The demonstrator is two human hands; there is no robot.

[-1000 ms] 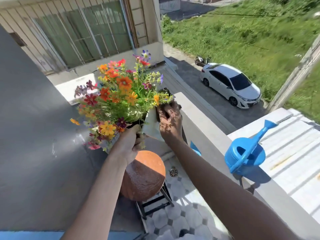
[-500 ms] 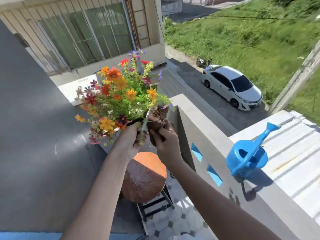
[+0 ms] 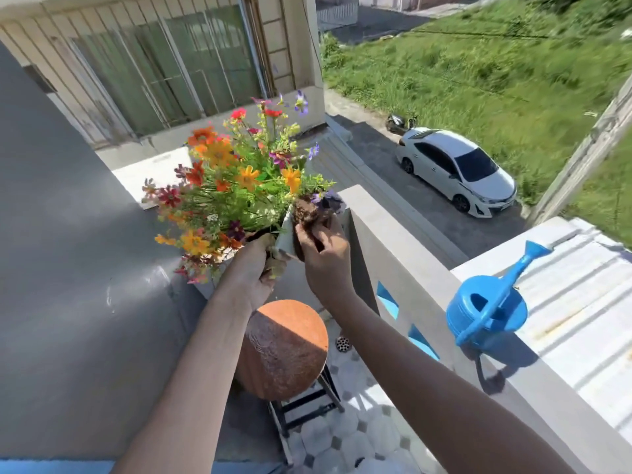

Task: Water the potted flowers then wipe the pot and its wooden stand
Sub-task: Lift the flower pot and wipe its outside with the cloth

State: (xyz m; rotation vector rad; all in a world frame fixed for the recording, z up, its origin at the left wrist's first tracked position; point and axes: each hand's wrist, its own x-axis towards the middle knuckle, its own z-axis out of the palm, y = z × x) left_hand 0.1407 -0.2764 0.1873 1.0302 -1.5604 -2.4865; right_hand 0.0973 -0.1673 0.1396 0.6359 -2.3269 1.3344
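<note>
Left hand [image 3: 254, 268] grips the pot [image 3: 285, 236] – tilted, flowers [image 3: 236, 179] pointing up-left – right hand [image 3: 325, 254] presses a brown cloth [image 3: 307, 213] on its rim.

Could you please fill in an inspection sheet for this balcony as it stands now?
Surface: round wooden stand bare, part sunlit.
Job's things: pot lifted off the stand, tilted, flowers leaning left; blue watering can on the ledge.
Clutter: nothing seen.
Grippers: left hand grips the pot; right hand presses a brown cloth to its side.
Cables: nothing seen.
Surroundings: tiled floor, white car below.
</note>
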